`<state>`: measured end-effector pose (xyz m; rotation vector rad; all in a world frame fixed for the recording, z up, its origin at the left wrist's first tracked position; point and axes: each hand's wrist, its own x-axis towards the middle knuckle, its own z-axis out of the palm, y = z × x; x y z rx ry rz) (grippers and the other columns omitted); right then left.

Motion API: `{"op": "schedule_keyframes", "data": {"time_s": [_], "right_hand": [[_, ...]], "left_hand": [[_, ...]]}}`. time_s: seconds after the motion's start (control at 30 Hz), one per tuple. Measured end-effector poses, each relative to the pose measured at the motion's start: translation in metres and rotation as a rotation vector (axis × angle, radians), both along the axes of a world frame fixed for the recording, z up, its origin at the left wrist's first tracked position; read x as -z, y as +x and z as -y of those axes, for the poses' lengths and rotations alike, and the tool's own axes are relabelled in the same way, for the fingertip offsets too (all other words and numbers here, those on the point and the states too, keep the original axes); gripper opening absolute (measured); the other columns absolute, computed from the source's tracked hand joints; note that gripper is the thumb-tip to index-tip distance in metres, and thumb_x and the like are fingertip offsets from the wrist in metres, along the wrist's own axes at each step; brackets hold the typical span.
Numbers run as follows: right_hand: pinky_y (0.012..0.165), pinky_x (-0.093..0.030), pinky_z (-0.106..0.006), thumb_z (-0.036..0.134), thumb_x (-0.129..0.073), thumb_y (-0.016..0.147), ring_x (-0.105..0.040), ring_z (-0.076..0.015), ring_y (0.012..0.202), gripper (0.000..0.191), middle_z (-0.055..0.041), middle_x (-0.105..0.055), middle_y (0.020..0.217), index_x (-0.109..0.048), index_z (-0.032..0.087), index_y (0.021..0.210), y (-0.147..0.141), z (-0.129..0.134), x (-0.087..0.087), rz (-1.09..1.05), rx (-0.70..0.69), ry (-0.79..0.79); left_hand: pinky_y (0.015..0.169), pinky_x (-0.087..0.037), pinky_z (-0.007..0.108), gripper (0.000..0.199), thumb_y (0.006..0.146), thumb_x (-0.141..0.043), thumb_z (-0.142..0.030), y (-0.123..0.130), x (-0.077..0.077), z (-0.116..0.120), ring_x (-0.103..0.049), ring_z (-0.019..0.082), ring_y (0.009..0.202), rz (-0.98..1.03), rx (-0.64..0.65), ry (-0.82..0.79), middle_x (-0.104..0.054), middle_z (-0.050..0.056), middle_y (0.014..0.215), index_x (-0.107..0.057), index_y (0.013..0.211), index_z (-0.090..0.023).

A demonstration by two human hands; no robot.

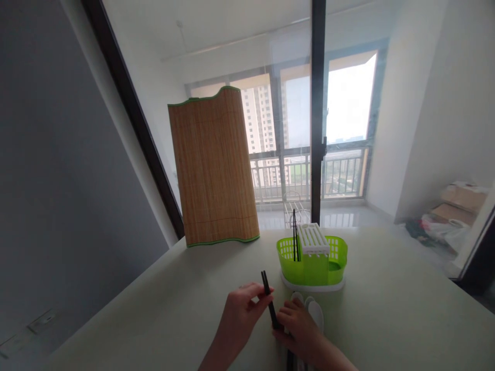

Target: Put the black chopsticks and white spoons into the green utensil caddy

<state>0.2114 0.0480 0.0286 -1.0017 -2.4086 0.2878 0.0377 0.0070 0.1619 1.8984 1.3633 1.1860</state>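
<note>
Black chopsticks (269, 304), thin, straight and smooth, pinched between both hands low at the table's near edge, tips raised toward the caddy. Left hand (240, 314) curled around the upper part, thumb and fingertips gripping the sticks. Right hand (299, 327) clasped on the lower ends, fingers bent over them. Under the right hand, white spoons (315, 309), rounded and glossy, lying flat on the table, partly hidden by the knuckles.

Just beyond the hands, a green caddy (313, 263) of translucent plastic with gridded walls, oval, seated on a white tray base. White slotted rack (312, 238) across its top. Another black pair (295, 234) standing upright in its left compartment.

Table (386, 309) pale, smooth and matte. Far left on it, a bamboo mat (213, 170), fine horizontal slats, green-edged, standing upright in a curve. Behind, a glass door with dark frame (317, 111), balcony railing and tower blocks. Cardboard boxes (460, 201) on the floor at right.
</note>
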Motion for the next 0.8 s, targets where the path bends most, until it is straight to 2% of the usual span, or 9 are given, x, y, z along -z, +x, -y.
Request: {"op": "schedule_keyframes", "data": {"time_s": [0.07, 0.17, 0.27, 0.33, 0.43, 0.57, 0.67, 0.8], "right_hand": [[0.087, -0.035, -0.038, 0.030, -0.072, 0.082, -0.059, -0.0223, 0.088, 0.013, 0.0008, -0.069, 0.082, -0.061, 0.022, 0.081, 0.002, -0.002, 0.000, -0.037, 0.014, 0.019], [0.087, -0.034, -0.038, 0.026, -0.067, 0.086, -0.058, -0.0212, 0.087, 0.011, 0.0027, -0.069, 0.083, -0.064, 0.026, 0.097, 0.006, -0.004, -0.001, -0.124, 0.020, 0.058], [0.087, -0.034, -0.038, 0.024, -0.058, 0.092, -0.058, -0.0203, 0.085, 0.010, 0.0023, -0.069, 0.084, -0.065, 0.027, 0.100, 0.009, -0.004, -0.002, -0.152, 0.022, 0.121], [0.086, -0.034, -0.038, 0.025, -0.056, 0.094, -0.058, -0.0200, 0.084, 0.008, 0.0018, -0.068, 0.083, -0.064, 0.026, 0.094, 0.010, -0.003, -0.001, -0.133, 0.025, 0.152], [0.086, -0.034, -0.038, 0.025, -0.057, 0.093, -0.058, -0.0202, 0.085, 0.009, 0.0009, -0.068, 0.081, -0.064, 0.025, 0.087, 0.008, -0.004, 0.000, -0.070, 0.034, 0.181], [0.086, -0.036, -0.039, 0.025, -0.059, 0.090, -0.059, -0.0209, 0.083, 0.012, -0.0005, -0.067, 0.078, -0.062, 0.023, 0.079, 0.006, -0.007, 0.003, 0.017, 0.057, 0.215], [0.085, -0.037, -0.039, 0.026, -0.060, 0.090, -0.059, -0.0204, 0.081, 0.015, -0.0005, -0.067, 0.076, -0.061, 0.022, 0.075, 0.006, -0.011, 0.008, 0.049, 0.060, 0.244], [0.085, -0.038, -0.039, 0.027, -0.060, 0.089, -0.058, -0.0200, 0.081, 0.017, 0.0001, -0.067, 0.073, -0.060, 0.023, 0.073, 0.004, -0.014, 0.013, 0.076, 0.061, 0.281]], "left_hand": [[0.060, -0.055, 0.019, 0.017, 0.085, -0.067, -0.035, -0.005, -0.019, -0.002, -0.068, 0.013, 0.070, -0.026, -0.015, 0.077, -0.075, 0.001, 0.084, -0.079, 0.090, -0.024], [0.063, -0.056, 0.020, 0.018, 0.084, -0.069, -0.037, -0.009, -0.056, -0.012, -0.068, 0.013, 0.069, 0.024, -0.085, 0.235, -0.076, 0.001, 0.086, -0.078, 0.090, -0.023], [0.068, -0.058, 0.023, 0.022, 0.083, -0.070, -0.040, -0.004, -0.089, -0.038, -0.069, 0.014, 0.072, 0.108, -0.157, 0.355, -0.077, 0.002, 0.089, -0.078, 0.093, -0.022], [0.072, -0.058, 0.026, 0.026, 0.084, -0.069, -0.041, 0.007, -0.099, -0.065, -0.070, 0.015, 0.075, 0.099, -0.149, 0.358, -0.077, 0.003, 0.090, -0.078, 0.098, -0.021], [0.071, -0.057, 0.028, 0.027, 0.086, -0.066, -0.039, 0.028, -0.092, -0.113, -0.071, 0.017, 0.075, -0.017, -0.092, 0.274, -0.078, 0.005, 0.087, -0.078, 0.099, -0.019], [0.070, -0.055, 0.029, 0.026, 0.087, -0.066, -0.038, 0.052, -0.064, -0.164, -0.071, 0.019, 0.075, -0.188, -0.055, 0.169, -0.078, 0.006, 0.082, -0.078, 0.094, -0.016], [0.070, -0.055, 0.030, 0.024, 0.087, -0.067, -0.036, 0.063, -0.046, -0.184, -0.071, 0.019, 0.073, -0.226, -0.042, 0.141, -0.078, 0.007, 0.082, -0.079, 0.092, -0.015], [0.070, -0.056, 0.028, 0.022, 0.088, -0.067, -0.033, 0.075, -0.033, -0.198, -0.071, 0.018, 0.076, -0.244, -0.001, 0.103, -0.078, 0.006, 0.083, -0.078, 0.093, -0.016]]}}
